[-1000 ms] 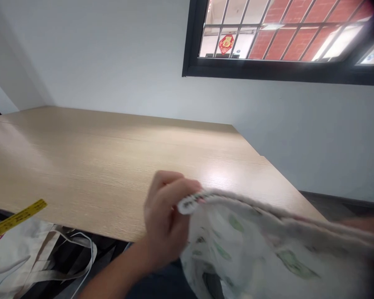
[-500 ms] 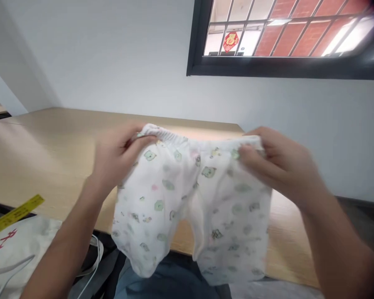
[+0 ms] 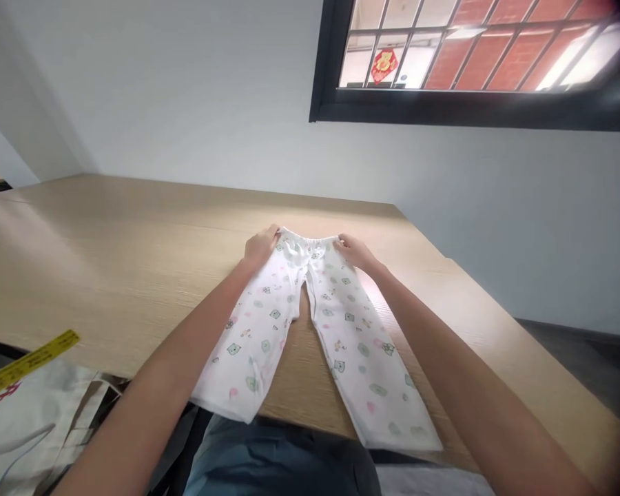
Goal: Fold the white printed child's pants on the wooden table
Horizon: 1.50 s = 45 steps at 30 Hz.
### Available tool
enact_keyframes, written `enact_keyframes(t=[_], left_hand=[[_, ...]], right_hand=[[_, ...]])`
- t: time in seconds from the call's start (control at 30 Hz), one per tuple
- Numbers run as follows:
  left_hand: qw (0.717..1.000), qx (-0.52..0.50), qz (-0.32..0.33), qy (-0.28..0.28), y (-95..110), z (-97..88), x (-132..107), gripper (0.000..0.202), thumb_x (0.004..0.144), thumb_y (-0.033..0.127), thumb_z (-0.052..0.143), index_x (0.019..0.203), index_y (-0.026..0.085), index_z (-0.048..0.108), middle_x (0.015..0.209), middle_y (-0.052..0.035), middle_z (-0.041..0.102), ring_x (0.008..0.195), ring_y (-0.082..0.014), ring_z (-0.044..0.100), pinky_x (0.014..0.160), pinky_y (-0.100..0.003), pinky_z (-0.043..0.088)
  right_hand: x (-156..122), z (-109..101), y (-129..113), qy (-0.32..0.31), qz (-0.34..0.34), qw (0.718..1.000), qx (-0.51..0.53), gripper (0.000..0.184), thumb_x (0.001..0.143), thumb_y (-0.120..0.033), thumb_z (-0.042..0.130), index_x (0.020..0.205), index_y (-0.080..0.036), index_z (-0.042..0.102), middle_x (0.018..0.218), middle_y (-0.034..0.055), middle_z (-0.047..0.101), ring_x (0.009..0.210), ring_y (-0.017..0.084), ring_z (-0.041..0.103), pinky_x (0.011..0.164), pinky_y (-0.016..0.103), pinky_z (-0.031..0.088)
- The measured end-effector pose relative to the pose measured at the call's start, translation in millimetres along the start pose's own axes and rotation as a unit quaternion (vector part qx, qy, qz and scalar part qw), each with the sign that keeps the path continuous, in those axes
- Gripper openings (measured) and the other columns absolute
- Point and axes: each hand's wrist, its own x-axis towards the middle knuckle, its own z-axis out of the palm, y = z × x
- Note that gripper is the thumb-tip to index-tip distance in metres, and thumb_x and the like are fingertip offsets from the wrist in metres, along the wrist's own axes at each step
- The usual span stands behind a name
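A small pair of white trousers (image 3: 341,324) with a green and pink print lies flat on the light wooden table (image 3: 108,262), waistband away from me, both legs spread toward the near edge. My left hand (image 3: 261,246) pinches the left end of the waistband. My right hand (image 3: 354,251) pinches the right end. Both arms reach out over the trouser legs, whose cuffs hang slightly over the table's front edge.
A yellow measuring tape (image 3: 25,362) sticks out at the lower left above a white cloth bag (image 3: 25,427) with straps on the floor. A white wall and a dark-framed window (image 3: 475,65) stand behind the table. The table's right edge runs diagonally.
The trousers were held up in the air by the waistband; now they are laid out flat on the table, with both hands moved forward and down.
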Motion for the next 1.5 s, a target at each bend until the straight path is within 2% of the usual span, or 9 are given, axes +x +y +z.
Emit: enact_keyframes(t=[0.2,0.4,0.53,0.67,0.8,1.0,1.2,1.37,1.5], left_hand=[[1.0,0.006,0.027,0.005,2,-5.4,-15,0.031,0.088,0.031,0.046,0.115,0.017,0.05,0.12,-0.0091,0.05,0.106,-0.0215,0.05,0.089,-0.043,0.042],[0.985,-0.016,0.129,-0.11,-6,-26.3,-83,0.027,0.09,0.026,0.035,0.102,0.022,0.059,0.11,-0.0014,0.06,0.1,-0.0161,0.055,0.086,-0.029,0.043],[0.97,-0.018,0.185,-0.16,-12,-15.6,-97,0.031,0.091,0.025,0.033,0.109,0.02,0.058,0.118,-0.0027,0.057,0.108,-0.0158,0.052,0.091,-0.028,0.041],[0.961,-0.007,0.207,-0.183,-11,-13.1,-118,0.037,0.093,0.03,0.03,0.123,0.02,0.049,0.134,-0.005,0.045,0.123,-0.0209,0.039,0.102,-0.038,0.031],[0.951,0.006,0.223,-0.214,-2,-42.5,-187,0.045,0.094,0.034,0.027,0.138,0.028,0.024,0.144,0.002,0.027,0.133,-0.0196,0.021,0.109,-0.042,0.021],[0.959,0.02,0.213,-0.188,15,-80.9,-259,0.047,0.092,0.03,0.037,0.137,0.027,0.027,0.137,0.0011,0.04,0.125,-0.0164,0.039,0.103,-0.034,0.035],[0.978,-0.056,0.127,-0.158,39,-67.8,-213,0.034,0.094,0.029,0.028,0.103,0.022,0.059,0.104,-0.0011,0.064,0.097,-0.0145,0.058,0.085,-0.029,0.048],[0.941,-0.037,0.28,-0.188,77,-7.9,-119,0.044,0.094,0.032,0.025,0.133,0.013,0.034,0.143,-0.0086,0.03,0.132,-0.02,0.025,0.108,-0.037,0.023],[0.917,-0.031,0.328,-0.222,105,30.8,-76,0.047,0.093,0.033,0.028,0.128,0.005,0.04,0.137,-0.0165,0.037,0.129,-0.0242,0.03,0.107,-0.037,0.024]], right_hand=[[-14,10,-6,0.03,-0.02,0.999,-0.017,0.039,0.088,-0.032,0.034,0.119,-0.01,0.045,0.122,0.021,0.046,0.11,0.032,0.044,0.087,0.048,0.037],[-76,26,-64,-0.084,-0.228,0.97,0.016,0.036,0.092,-0.032,0.029,0.12,-0.02,0.048,0.123,0.0051,0.052,0.116,0.02,0.044,0.098,0.037,0.036],[-68,51,-95,-0.147,-0.338,0.93,-0.008,0.038,0.095,-0.026,0.017,0.113,-0.019,0.05,0.113,0.0052,0.057,0.106,0.017,0.05,0.09,0.035,0.041],[-30,82,-97,-0.156,-0.31,0.936,-0.059,0.035,0.093,-0.024,0.025,0.118,-0.017,0.049,0.131,0.0086,0.046,0.122,0.023,0.037,0.099,0.043,0.03],[-6,99,-90,-0.133,-0.234,0.959,-0.091,0.046,0.092,-0.033,0.027,0.133,-0.014,0.034,0.142,0.011,0.029,0.131,0.028,0.019,0.103,0.05,0.018],[4,93,-93,-0.153,-0.178,0.969,-0.07,0.048,0.091,-0.035,0.028,0.134,-0.015,0.035,0.143,0.008,0.029,0.132,0.025,0.02,0.106,0.047,0.017],[-19,39,-63,-0.164,-0.157,0.974,-0.005,0.051,0.093,-0.037,0.02,0.138,-0.016,0.03,0.144,0.0034,0.025,0.131,0.017,0.024,0.106,0.033,0.023],[-64,-13,-17,-0.189,-0.121,0.974,0.007,0.053,0.092,-0.045,0.024,0.137,-0.019,0.034,0.143,0.0014,0.027,0.132,0.022,0.022,0.107,0.036,0.023],[-79,-13,2,-0.226,-0.121,0.966,-0.017,0.05,0.092,-0.042,0.025,0.134,-0.02,0.04,0.139,0.0014,0.036,0.127,0.021,0.032,0.104,0.033,0.028]])
